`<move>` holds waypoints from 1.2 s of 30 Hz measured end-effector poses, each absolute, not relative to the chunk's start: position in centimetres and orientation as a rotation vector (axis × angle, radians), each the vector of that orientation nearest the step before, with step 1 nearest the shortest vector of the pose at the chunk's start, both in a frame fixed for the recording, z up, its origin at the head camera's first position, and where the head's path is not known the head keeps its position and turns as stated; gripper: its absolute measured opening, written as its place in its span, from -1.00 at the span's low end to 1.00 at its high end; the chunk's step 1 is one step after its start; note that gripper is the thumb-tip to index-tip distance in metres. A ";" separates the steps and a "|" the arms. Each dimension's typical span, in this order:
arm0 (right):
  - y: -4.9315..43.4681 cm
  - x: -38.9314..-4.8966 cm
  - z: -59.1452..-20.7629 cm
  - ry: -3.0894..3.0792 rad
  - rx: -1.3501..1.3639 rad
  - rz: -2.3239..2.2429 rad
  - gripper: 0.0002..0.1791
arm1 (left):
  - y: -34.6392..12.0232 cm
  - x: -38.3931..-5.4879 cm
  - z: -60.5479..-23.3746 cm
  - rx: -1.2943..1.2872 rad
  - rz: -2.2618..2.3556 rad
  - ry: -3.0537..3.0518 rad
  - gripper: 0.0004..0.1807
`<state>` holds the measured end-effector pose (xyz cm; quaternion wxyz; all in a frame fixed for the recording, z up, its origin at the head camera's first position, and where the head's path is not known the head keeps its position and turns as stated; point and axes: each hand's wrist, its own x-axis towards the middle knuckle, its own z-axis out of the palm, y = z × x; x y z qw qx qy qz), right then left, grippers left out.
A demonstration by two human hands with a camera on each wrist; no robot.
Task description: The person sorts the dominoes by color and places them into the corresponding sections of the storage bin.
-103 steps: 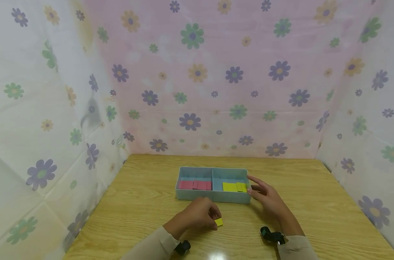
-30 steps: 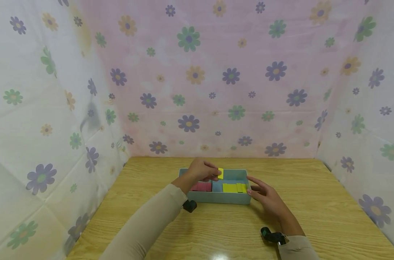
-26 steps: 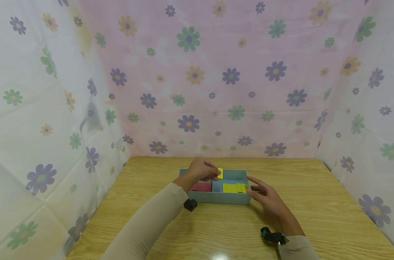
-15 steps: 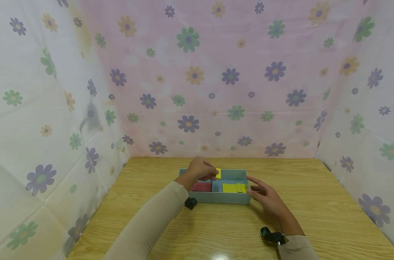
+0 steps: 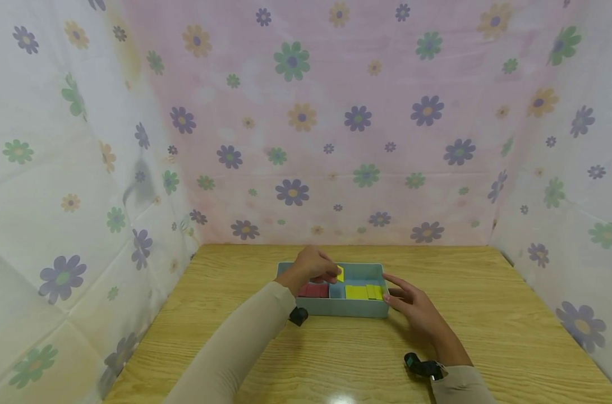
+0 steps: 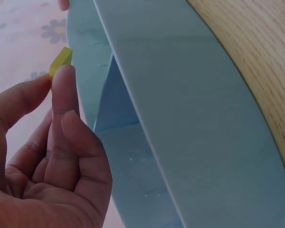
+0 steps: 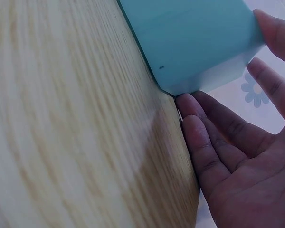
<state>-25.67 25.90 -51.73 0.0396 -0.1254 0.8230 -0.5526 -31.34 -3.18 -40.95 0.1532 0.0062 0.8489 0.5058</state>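
My left hand (image 5: 313, 265) is over the light-blue two-compartment box (image 5: 336, 307), near its divider. It pinches a small flat yellow tile (image 6: 61, 61) between thumb and fingertips; in the left wrist view the tile stands up beyond the fingertips, above the box rim. Several yellow tiles (image 5: 357, 292) lie in a row along the front of the right compartment. Red tiles (image 5: 314, 290) fill the front of the left compartment, partly hidden by my left wrist. With fingers extended, my right hand (image 5: 417, 306) rests against the box's right end; lower fingertips (image 7: 194, 126) lie by the bottom corner.
The box stands on a wood-grain table (image 5: 356, 348). Flower-patterned cloth (image 5: 336, 134) hangs behind and at both sides. Black wrist cameras (image 5: 423, 366) sit on both wrists.
Since the earliest frame my left hand has carried the yellow tile from the table before the box to above it. Lately the hand has dipped slightly and the tile has tilted. My right hand stays put.
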 end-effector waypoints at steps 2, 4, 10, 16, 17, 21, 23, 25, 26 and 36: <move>25.9 -25.7 -51.8 2.520 -0.388 -1.697 -0.31 | -3.1 -31.3 -41.1 0.021 1.456 2.432 -0.92; 25.9 -25.6 -51.8 2.523 -0.388 -1.695 -0.31 | -3.1 -31.2 -41.1 0.015 1.463 2.431 -0.92; 25.8 -25.7 -52.0 2.522 -0.379 -1.692 -0.29 | -3.1 -31.0 -41.0 -0.008 1.471 2.442 -0.90; 25.8 -25.7 -51.9 2.521 -0.366 -1.694 -0.29 | -3.1 -31.0 -41.0 0.001 1.455 2.457 -0.91; 25.8 -25.7 -51.9 2.521 -0.369 -1.692 -0.29 | -3.1 -31.0 -41.0 0.002 1.451 2.461 -0.91; 25.8 -25.6 -51.9 2.515 -0.387 -1.699 -0.30 | -3.1 -31.0 -41.0 0.008 1.431 2.473 -0.91; 25.8 -25.6 -51.9 2.517 -0.406 -1.701 -0.31 | -3.1 -31.0 -41.0 0.009 1.426 2.477 -0.90; 25.8 -25.6 -52.0 2.523 -0.421 -1.705 -0.32 | -3.1 -31.0 -40.9 0.008 1.428 2.475 -0.88; 25.8 -25.7 -52.0 2.526 -0.431 -1.703 -0.32 | -3.0 -30.9 -40.9 0.008 1.429 2.474 -0.87; 25.9 -25.6 -51.9 2.535 -0.425 -1.698 -0.31 | -2.7 -31.3 -40.9 -0.036 1.439 2.475 -0.77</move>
